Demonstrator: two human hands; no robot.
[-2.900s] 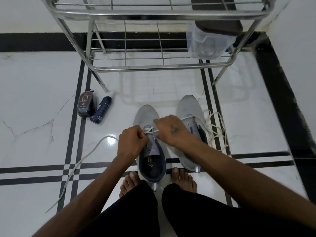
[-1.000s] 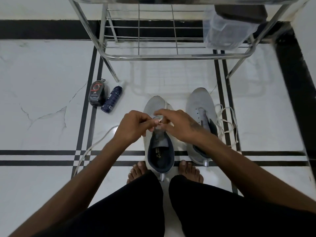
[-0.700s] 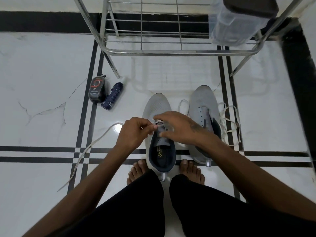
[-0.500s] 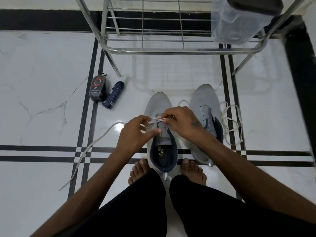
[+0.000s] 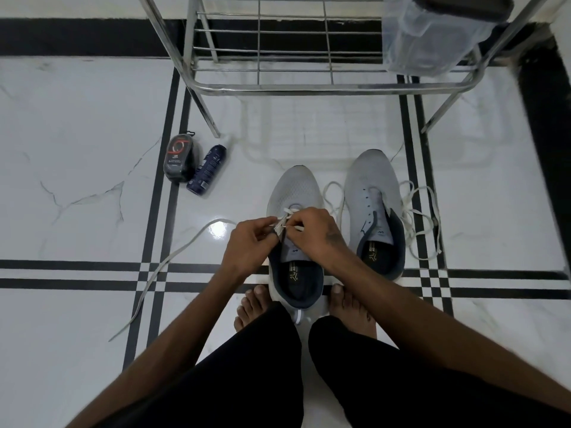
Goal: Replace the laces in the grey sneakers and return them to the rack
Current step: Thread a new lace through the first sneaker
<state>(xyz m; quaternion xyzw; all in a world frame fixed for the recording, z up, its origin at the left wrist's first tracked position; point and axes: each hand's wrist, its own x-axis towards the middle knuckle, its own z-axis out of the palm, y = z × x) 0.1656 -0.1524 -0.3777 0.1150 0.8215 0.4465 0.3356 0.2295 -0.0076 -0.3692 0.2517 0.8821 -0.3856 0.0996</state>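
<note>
The left hand (image 5: 247, 242) pinches the white lace (image 5: 282, 225) between thumb and fingertips, directly over the eyelets of the near sneaker (image 5: 295, 193). The right hand (image 5: 318, 233) meets it from the other side, fingers curled down onto the same lace, knuckles up. Both forearms reach forward and converge above the shoe's tongue, wrists bent slightly inward.

The lace is flat, soft and limp; it will not hold a shape or push through a hole along its length. Judged best practice: take it close to the stiff tip, where it can be steered into an eyelet. It is light and likely to slip back out if released before being pulled snug.

One end of the lace trails away to the left across the glossy floor (image 5: 77, 211). The near sneaker stands between the person's bare feet, toe pointing to the rack (image 5: 309, 86). It is light and flexible, so it may shift under pulling.

The second sneaker (image 5: 370, 186) stands just beside it on the right, unlaced, with a loose lace (image 5: 420, 217) heaped around it. Neither shoe is on the rack yet.
</note>
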